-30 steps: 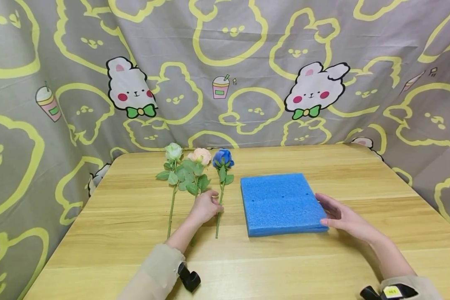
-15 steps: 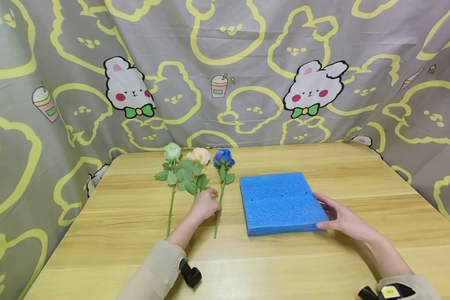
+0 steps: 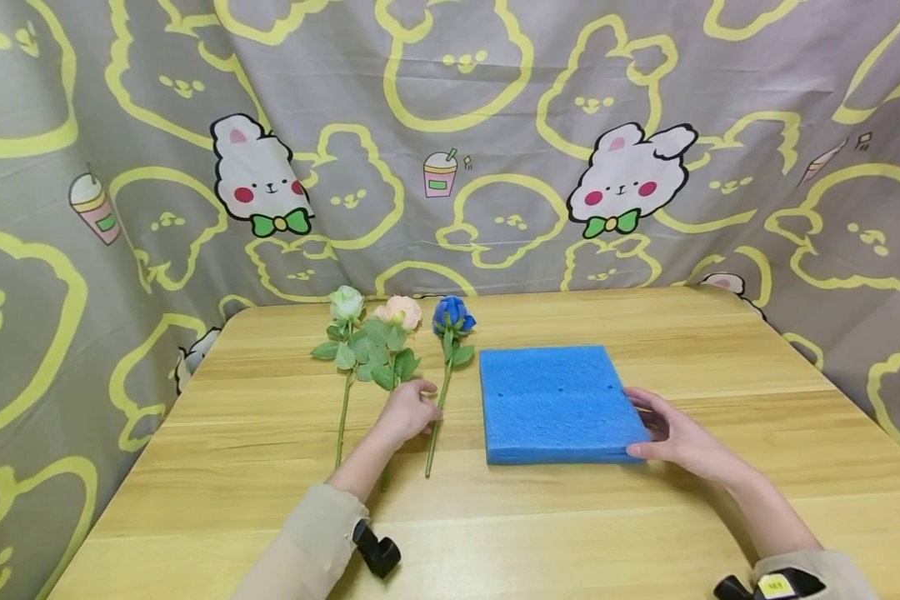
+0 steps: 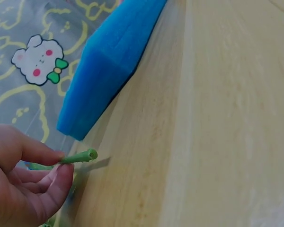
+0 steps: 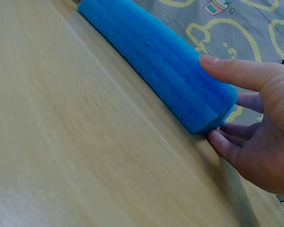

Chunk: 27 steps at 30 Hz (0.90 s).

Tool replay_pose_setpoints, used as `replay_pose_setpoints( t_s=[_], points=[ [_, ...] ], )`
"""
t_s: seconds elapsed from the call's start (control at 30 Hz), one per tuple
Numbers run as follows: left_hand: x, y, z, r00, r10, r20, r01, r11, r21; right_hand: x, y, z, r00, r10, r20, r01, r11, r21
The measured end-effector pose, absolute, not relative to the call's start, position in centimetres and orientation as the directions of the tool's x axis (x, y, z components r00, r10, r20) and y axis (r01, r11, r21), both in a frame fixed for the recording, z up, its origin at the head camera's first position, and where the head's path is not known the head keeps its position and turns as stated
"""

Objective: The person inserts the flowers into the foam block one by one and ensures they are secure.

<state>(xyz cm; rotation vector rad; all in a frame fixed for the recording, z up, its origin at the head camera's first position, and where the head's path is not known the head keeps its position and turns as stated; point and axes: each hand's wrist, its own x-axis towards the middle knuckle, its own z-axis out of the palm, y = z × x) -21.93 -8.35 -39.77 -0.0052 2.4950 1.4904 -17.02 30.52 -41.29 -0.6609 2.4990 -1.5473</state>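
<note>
My left hand (image 3: pixel 408 412) pinches the green stem of a blue rose (image 3: pixel 452 315) between thumb and fingertips. The stem's cut end (image 4: pixel 92 154) pokes out past the thumb in the left wrist view. A square blue foam block (image 3: pixel 558 400) lies flat on the table to the right of the rose. At its right side, my right hand (image 3: pixel 686 440) grips the near corner; the right wrist view has the thumb (image 5: pixel 210 60) against the upper part and fingers at the end and lower edge. The undersides of those fingers are partly hidden.
Left of the blue rose lie a pale green rose (image 3: pixel 346 303) and a peach rose (image 3: pixel 401 312), with the left forearm over their lower stems. A printed curtain (image 3: pixel 495 117) hangs behind the wooden table (image 3: pixel 540 533).
The foam block has turned slightly and shifted a little left along with my right hand. The blue rose now tilts more, its bloom further right and its stem end further left.
</note>
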Motion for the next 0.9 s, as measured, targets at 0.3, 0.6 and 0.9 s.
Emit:
replay_pose_setpoints(
  t_s=[0.3, 0.6, 0.9],
  points=[
    [-21.7, -8.4, -39.5, -0.977, 0.12, -0.177, -0.117, 0.393, 0.912, -16.8, 30.4, -41.1, -0.894, -0.431, 0.126, -0.301, 0.368, -0.88],
    [-21.8, -8.4, -39.2, -0.978, 0.131, -0.163, -0.118, 0.297, 0.948, -16.8, 30.6, -41.0, -0.888, -0.445, 0.116, -0.28, 0.322, -0.904],
    [-21.9, -8.2, -38.3, -0.978, 0.169, -0.123, -0.089, 0.195, 0.977, -16.8, 30.6, -40.7, -0.867, -0.482, 0.125, -0.271, 0.245, -0.931]
  ],
)
